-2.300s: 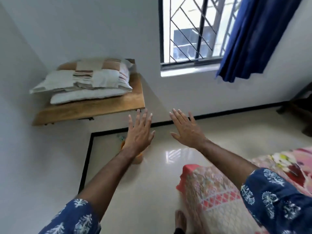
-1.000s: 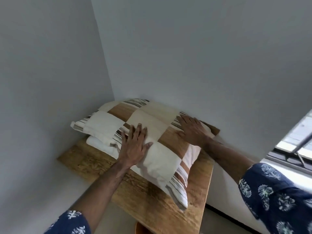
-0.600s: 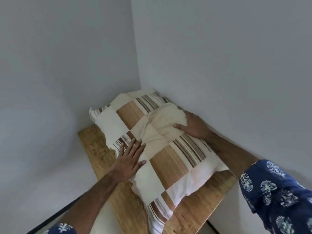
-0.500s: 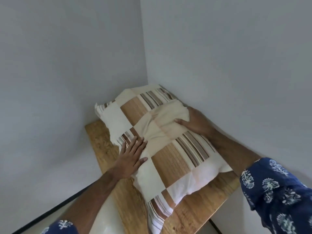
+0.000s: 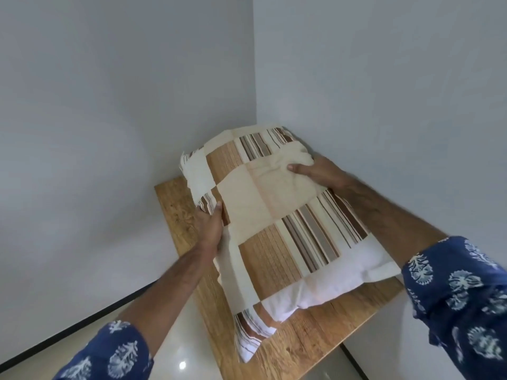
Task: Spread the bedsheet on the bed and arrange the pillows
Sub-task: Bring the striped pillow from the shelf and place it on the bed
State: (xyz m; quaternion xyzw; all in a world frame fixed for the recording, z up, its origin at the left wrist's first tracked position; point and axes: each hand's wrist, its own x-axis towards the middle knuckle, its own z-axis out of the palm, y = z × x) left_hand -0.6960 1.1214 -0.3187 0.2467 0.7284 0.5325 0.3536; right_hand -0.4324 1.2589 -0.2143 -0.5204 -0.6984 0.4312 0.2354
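1. head view, writing: no brand, label or lettering can be read on anything here.
2. head view, the pillow (image 5: 285, 231): a patchwork cover of cream, plain white, tan wood-grain and brown-striped squares, creased near its far end. one striped corner hangs down at the near end, touching the shelf.
3. head view, where it is: the pillow sits over a wooden shelf (image 5: 310, 341) fixed in the corner where two pale grey walls (image 5: 109, 105) meet. its far end reaches toward that corner. whether a second pillow lies under it cannot be told.
4. head view, left hand (image 5: 211, 227): closed around the pillow's left edge, thumb on top against the cover, fingers tucked out of sight beneath.
5. head view, right hand (image 5: 319, 174): closed on the far right side of the pillow, thumb pressing into the bunched cream fabric, the other fingers hidden behind the edge.
6. head view, the rest: both forearms are bare, with blue sleeves (image 5: 461, 292) printed in white leaf shapes. a glossy pale floor (image 5: 175, 352) with a dark skirting line shows below the shelf.
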